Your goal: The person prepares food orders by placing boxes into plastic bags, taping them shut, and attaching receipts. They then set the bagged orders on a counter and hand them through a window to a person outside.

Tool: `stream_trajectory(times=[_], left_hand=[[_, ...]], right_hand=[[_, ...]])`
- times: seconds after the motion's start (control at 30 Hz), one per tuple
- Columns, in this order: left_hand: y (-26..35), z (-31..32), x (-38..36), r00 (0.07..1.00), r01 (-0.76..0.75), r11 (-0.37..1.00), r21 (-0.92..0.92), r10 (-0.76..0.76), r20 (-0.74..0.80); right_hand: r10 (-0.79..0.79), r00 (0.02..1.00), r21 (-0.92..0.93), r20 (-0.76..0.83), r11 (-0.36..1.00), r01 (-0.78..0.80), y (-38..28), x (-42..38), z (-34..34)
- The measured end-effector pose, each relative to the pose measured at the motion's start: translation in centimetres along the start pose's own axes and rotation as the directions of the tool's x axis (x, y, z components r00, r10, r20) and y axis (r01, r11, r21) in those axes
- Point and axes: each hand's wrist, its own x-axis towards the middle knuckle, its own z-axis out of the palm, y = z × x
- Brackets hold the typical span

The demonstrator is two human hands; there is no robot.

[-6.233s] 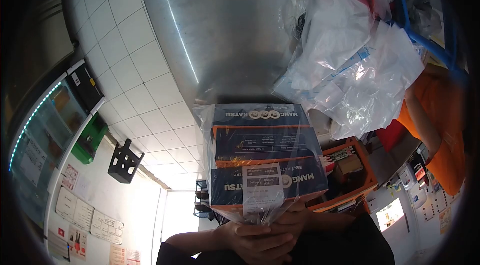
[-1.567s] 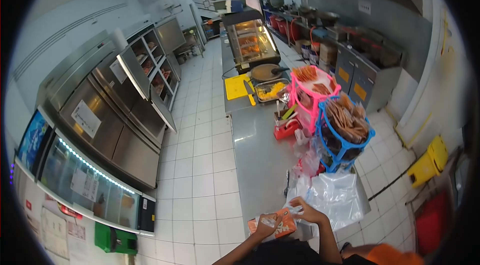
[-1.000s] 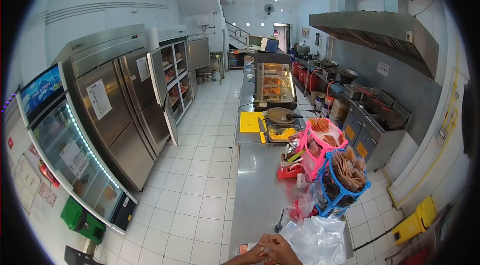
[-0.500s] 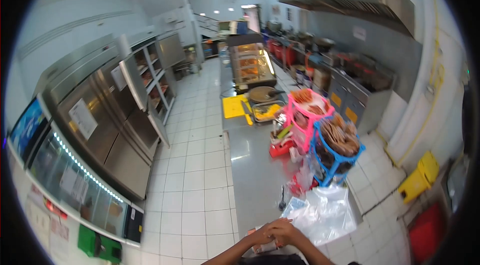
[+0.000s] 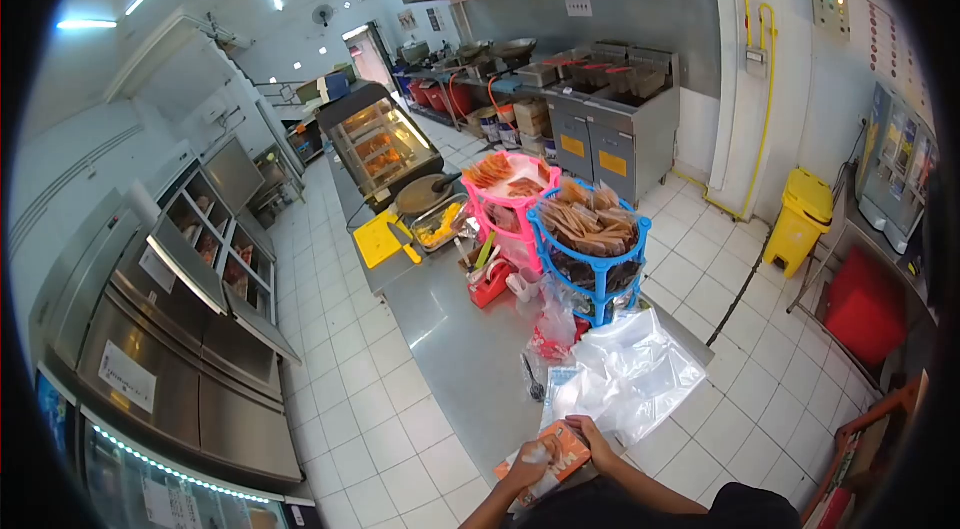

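An orange and white box [image 5: 568, 457] lies at the near end of the steel counter. My left hand [image 5: 530, 463] is on its left part, with something pale and translucent at the fingers; the fingers look closed, but what they hold is too small to name. My right hand [image 5: 594, 437] rests on the box's right edge, its fingers bent round the edge. Just beyond the hands lie clear plastic bags [image 5: 630, 374]. A black utensil [image 5: 533, 381] is left of the bags.
A blue basket [image 5: 600, 274] with brown packets and a pink basket [image 5: 512, 229] stand on the counter [image 5: 440, 329]. Further off are a red tray [image 5: 488, 287], a yellow board [image 5: 380, 239] and a food display case [image 5: 385, 144]. Open fridge doors [image 5: 190, 259] are at left.
The view has turned to the right. My hands, together before over the box, have moved apart, and more of the orange box shows between them.
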Motion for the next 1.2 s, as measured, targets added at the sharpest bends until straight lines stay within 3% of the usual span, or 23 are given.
stream_trajectory(times=[0.1, 0.13, 0.17, 0.2, 0.3, 0.37, 0.4, 0.43, 0.47, 0.5, 0.53, 0.6, 0.63, 0.67, 0.7, 0.77, 0.8, 0.87, 0.97, 1.0, 1.1, 1.13, 1.2], left_hand=[[0.9, 0.9, 0.1, 0.931, 0.309, 0.874, 0.375, -0.197, -0.308], [1.8, 1.8, 0.1, 0.890, 0.274, 0.917, 0.290, -0.128, -0.438], [2.0, 1.5, 0.0, 0.912, 0.187, 0.770, 0.610, 0.096, -0.400], [2.1, 1.0, -0.2, 0.913, 0.096, 0.511, 0.854, 0.298, -0.280], [4.7, 1.1, -0.9, 0.869, 0.273, 0.799, 0.536, 0.035, -0.494], [4.6, 0.5, -1.9, 0.806, 0.235, 0.968, 0.084, -0.146, -0.574], [7.0, 1.0, -1.8, 0.839, 0.137, 0.990, 0.025, -0.103, -0.534], [9.1, 1.0, -1.8, 0.863, 0.163, 0.972, 0.168, -0.058, -0.501], [11.1, 0.9, -2.0, 0.885, 0.186, 0.934, 0.306, -0.024, -0.464], [13.2, 0.7, -2.1, 0.907, 0.202, 0.876, 0.438, 0.001, -0.421], [15.7, 0.7, -2.0, 0.916, 0.219, 0.858, 0.465, -0.017, -0.400], [19.3, 0.1, -2.2, 0.971, 0.026, 0.800, 0.600, 0.123, -0.207], [21.0, 0.2, -2.1, 0.978, -0.075, 0.755, 0.651, 0.183, -0.100], [23.8, 1.2, -1.4, 0.965, -0.248, 0.840, 0.484, 0.257, 0.048], [27.0, 2.4, -0.4, 0.920, -0.388, 0.879, 0.276, 0.348, 0.182], [29.0, 2.5, -0.2, 0.803, -0.456, 0.889, -0.053, 0.436, 0.407], [29.3, 2.2, -0.4, 0.748, -0.417, 0.898, -0.141, 0.427, 0.509], [32.2, 4.4, 0.3, 0.721, -0.414, 0.901, -0.129, 0.410, 0.559], [37.1, 6.3, 1.6, 0.591, -0.388, 0.917, -0.093, 0.325, 0.738], [35.8, 6.3, -0.7, 0.817, -0.383, 0.923, -0.028, 0.353, 0.455], [37.2, 3.1, -0.2, 0.819, -0.538, 0.841, 0.060, 0.504, 0.273], [37.3, 0.0, 0.3, 0.809, -0.529, 0.849, 0.020, 0.497, 0.313], [37.9, -2.9, -0.4, 0.935, -0.343, 0.938, -0.047, 0.346, 0.083]], right_hand=[[0.075, 0.997, 0.004, -0.006, 0.997, -0.075, 0.2, -0.7, 0.0], [0.067, 0.998, 0.001, -0.007, 0.998, -0.067, 0.4, -1.0, -0.1], [0.047, 0.999, -0.003, -0.004, 0.999, -0.047, 0.3, -0.5, -0.3], [0.006, 1.000, 0.120, -0.028, 0.993, -0.002, 1.6, -0.4, -0.9], [0.020, 0.971, 0.031, -0.238, 0.999, -0.013, 3.2, -1.0, -3.5], [0.021, 0.956, 0.051, -0.294, 0.999, -0.006, 4.9, -2.1, -5.8], [0.022, 0.947, 0.060, -0.320, 0.998, -0.003, 5.3, -2.1, -6.3], [-0.151, 0.925, -0.252, -0.349, 0.966, 0.062, 4.9, -2.4, -6.3], [-0.320, 0.892, -0.541, -0.319, 0.834, 0.106, 3.8, -3.4, -5.9], [-0.472, 0.850, -0.775, -0.235, 0.618, 0.129, 2.8, -4.0, -5.2], [-0.480, 0.854, -0.759, -0.202, 0.628, 0.173, 2.6, -4.1, -5.0], [-0.503, 0.854, -0.724, -0.133, 0.638, 0.263, 1.9, -3.8, -4.9], [-0.269, 0.957, -0.502, -0.107, 0.846, 0.182, 0.4, -3.3, -3.7], [-0.018, 0.997, -0.275, -0.074, 0.961, -0.003, -1.2, -2.8, -2.5], [0.176, 0.983, -0.078, 0.055, 0.982, -0.172, -2.4, -2.2, -0.8], [0.179, 0.922, 0.035, 0.343, 0.979, -0.203, -3.4, -0.1, 3.6], [0.154, 0.887, 0.060, 0.435, 0.978, -0.199, -3.3, 0.4, 5.4], [0.121, 0.846, 0.071, 0.519, 0.980, -0.183, -3.9, 2.0, 7.8], [0.097, 0.817, 0.060, 0.568, 0.985, -0.159, -4.3, 4.2, 9.3], [0.087, 0.819, 0.059, 0.567, 0.988, -0.145, -4.3, 4.4, 9.4], [0.055, 0.818, 0.068, 0.573, 0.991, -0.114, -4.8, 5.0, 9.3], [0.033, 0.826, 0.073, 0.563, 0.993, -0.089, -4.8, 4.9, 9.3], [-0.030, 0.842, 0.096, 0.538, 0.995, -0.026, -5.1, 4.9, 9.5]])
